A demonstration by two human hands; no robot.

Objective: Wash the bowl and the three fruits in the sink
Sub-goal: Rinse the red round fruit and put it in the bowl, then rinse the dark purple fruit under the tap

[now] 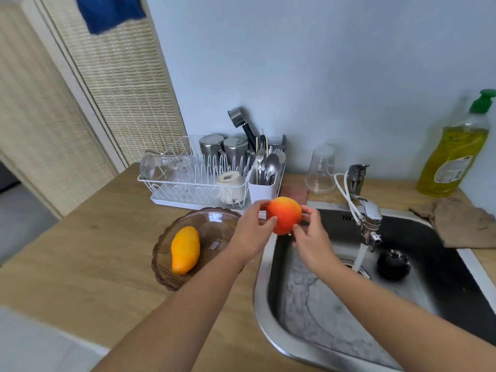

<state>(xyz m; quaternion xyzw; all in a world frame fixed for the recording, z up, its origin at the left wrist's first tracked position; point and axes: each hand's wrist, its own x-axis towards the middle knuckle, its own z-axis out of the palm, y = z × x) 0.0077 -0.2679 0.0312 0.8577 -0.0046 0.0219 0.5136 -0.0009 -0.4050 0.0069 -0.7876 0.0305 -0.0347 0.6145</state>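
Observation:
A round orange-red fruit [284,214] is held between both hands above the sink's left rim. My left hand [252,229] grips its left side with thumb and fingers. My right hand [312,237] pinches its right side. A yellow mango [185,249] lies in the brown glass bowl [214,224] on the wooden counter left of the sink. The steel sink [295,304] is wet, and water runs from the tap [370,218] into the drain. A third fruit is not in view.
A white dish rack [188,183] with cups and a cutlery holder stands behind the bowl. A clear plastic cup [320,170], a dish soap bottle [456,154] and a brown cloth [461,221] sit along the back. A black scrubber [393,264] lies in the sink.

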